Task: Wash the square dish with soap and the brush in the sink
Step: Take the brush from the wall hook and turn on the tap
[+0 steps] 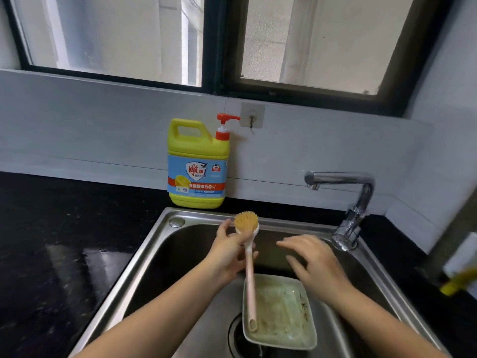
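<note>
A pale square dish [282,316] with brown food smears lies in the steel sink [154,244], partly over the drain. My left hand [229,254] grips the upper handle of a pink dish brush [249,267], whose yellow bristle head points up and away. The brush's handle end hangs over the dish's left rim. My right hand [313,262] hovers above the dish's far right corner with fingers spread, holding nothing. A yellow soap jug [197,164] with a red pump stands against the wall behind the sink.
A chrome tap [346,202] stands at the sink's back right corner, its spout turned left, with no water running. Black stone counter [51,241] stretches left. A wall hook [252,117] is beside the pump. A blurred yellow object [456,282] shows at the right edge.
</note>
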### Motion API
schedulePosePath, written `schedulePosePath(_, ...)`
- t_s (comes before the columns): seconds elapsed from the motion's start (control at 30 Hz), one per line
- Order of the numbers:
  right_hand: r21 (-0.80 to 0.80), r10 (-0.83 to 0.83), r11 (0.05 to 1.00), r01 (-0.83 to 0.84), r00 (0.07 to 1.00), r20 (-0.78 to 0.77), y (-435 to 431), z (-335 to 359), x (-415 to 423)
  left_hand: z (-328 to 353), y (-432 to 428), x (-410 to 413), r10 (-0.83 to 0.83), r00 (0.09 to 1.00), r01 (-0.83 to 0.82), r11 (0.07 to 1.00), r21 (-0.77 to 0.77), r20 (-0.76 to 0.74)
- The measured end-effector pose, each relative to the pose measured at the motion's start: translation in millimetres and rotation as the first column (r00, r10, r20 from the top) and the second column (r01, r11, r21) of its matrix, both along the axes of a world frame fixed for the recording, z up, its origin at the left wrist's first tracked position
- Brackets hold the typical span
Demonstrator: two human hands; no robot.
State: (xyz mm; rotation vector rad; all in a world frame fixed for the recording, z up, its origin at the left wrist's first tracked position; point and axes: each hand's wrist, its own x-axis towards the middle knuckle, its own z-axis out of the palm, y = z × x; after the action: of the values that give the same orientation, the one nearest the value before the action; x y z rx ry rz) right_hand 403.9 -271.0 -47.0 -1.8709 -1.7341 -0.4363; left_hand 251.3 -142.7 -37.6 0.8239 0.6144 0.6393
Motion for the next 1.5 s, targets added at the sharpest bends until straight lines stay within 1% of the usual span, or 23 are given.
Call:
schedulePosePath(0.03,0.101,-0.055,0.994,0.045,0.993,0.103,-4,6,6,1,-3,2,-0.014,1.0,0.015,0.999,0.041,-0.023)
schedulePosePath(0.07,0.172,-0.108,0.982,0.079,0.98,0.166,-8,11,13,2,-6,3,-0.033,0.998,0.037,0.996,0.079,-0.044)
schedulePosePath(0.13,0.272,-0.226,0.948,0.166,0.952,0.208,-13,23,26,6,-14,6,-0.08,0.993,0.092,0.985,0.147,-0.09)
schedulePosePath(0.17,0.287,-0.291,0.93,0.23,0.938,0.191,-15,27,33,9,-19,8,-0.093,0.989,0.113,0.978,0.176,-0.114)
schedulePosePath(0.23,0.258,-0.385,0.902,0.345,0.914,0.124,-15,35,44,14,-25,12,-0.094,0.984,0.129,0.963,0.235,-0.153)
schedulePosePath(0.27,0.234,-0.416,0.89,0.392,0.908,0.06,-14,39,49,17,-28,15,-0.095,0.982,0.136,0.955,0.264,-0.165)
schedulePosePath(0.3,0.194,-0.427,0.883,0.428,0.903,-0.049,-12,43,53,20,-30,18,-0.103,0.98,0.149,0.947,0.285,-0.171)
schedulePosePath(0.33,0.147,-0.418,0.881,0.45,0.885,-0.204,-10,46,56,24,-31,21,-0.113,0.978,0.161,0.942,0.296,-0.173)
schedulePosePath(0.37,0.113,-0.385,0.882,0.457,0.838,-0.387,-8,50,60,28,-33,24,-0.124,0.977,0.172,0.939,0.297,-0.171)
schedulePosePath(0.4,0.089,-0.329,0.889,0.45,0.761,-0.559,-5,54,62,33,-34,27,-0.136,0.977,0.181,0.938,0.296,-0.166)
schedulePosePath(0.43,0.081,-0.265,0.894,0.44,0.667,-0.696,-2,57,64,38,-35,30,-0.148,0.976,0.191,0.935,0.298,-0.162)
schedulePosePath(0.47,0.081,-0.199,0.9,0.428,0.57,-0.797,0,60,66,43,-36,33,-0.158,0.975,0.199,0.933,0.3,-0.157)
schedulePosePath(0.5,0.086,-0.139,0.905,0.417,0.48,-0.866,3,63,68,48,-37,36,-0.165,0.975,0.205,0.931,0.301,-0.151)
schedulePosePath(0.53,0.093,-0.093,0.905,0.414,0.407,-0.909,6,65,70,52,-39,38,-0.172,0.975,0.208,0.931,0.302,-0.142)
schedulePosePath(0.6,0.093,-0.052,0.895,0.436,0.309,-0.95,10,65,72,59,-40,41,-0.18,0.975,0.213,0.93,0.3,-0.133)
schedulePosePath(0.7,0.11,0.001,0.858,0.502,0.213,-0.977,16,62,73,66,-38,43,-0.183,0.973,0.219,0.928,0.301,-0.143)
schedulePosePath(0.8,0.147,0.078,0.809,0.569,0.144,-0.986,20,62,72,70,-38,44,-0.183,0.972,0.22,0.93,0.295,-0.147)
schedulePosePath(0.87,0.18,0.12,0.772,0.609,0.139,-0.983,23,60,71,71,-39,44,-0.187,0.971,0.225,0.928,0.297,-0.153)
schedulePosePath(0.93,0.211,0.143,0.749,0.628,0.158,-0.977,25,57,71,72,-40,44,-0.192,0.97,0.23,0.927,0.296,-0.151)
schedulePosePath(1.03,0.224,0.139,0.73,0.646,0.182,-0.974,26,55,68,75,-42,44,-0.192,0.97,0.23,0.926,0.3,-0.151)
schedulePosePath(1.1,0.246,0.132,0.712,0.657,0.218,-0.967,26,55,65,77,-42,44,-0.191,0.97,0.228,0.926,0.302,-0.147)
schedulePosePath(1.2,0.282,0.124,0.702,0.654,0.277,-0.953,25,54,59,80,-41,43,-0.183,0.971,0.223,0.923,0.313,-0.153)
schedulePosePath(1.5,0.29,0.102,0.683,0.671,0.305,-0.947,25,50,58,80,-43,42,-0.171,0.972,0.216,0.921,0.324,-0.163)
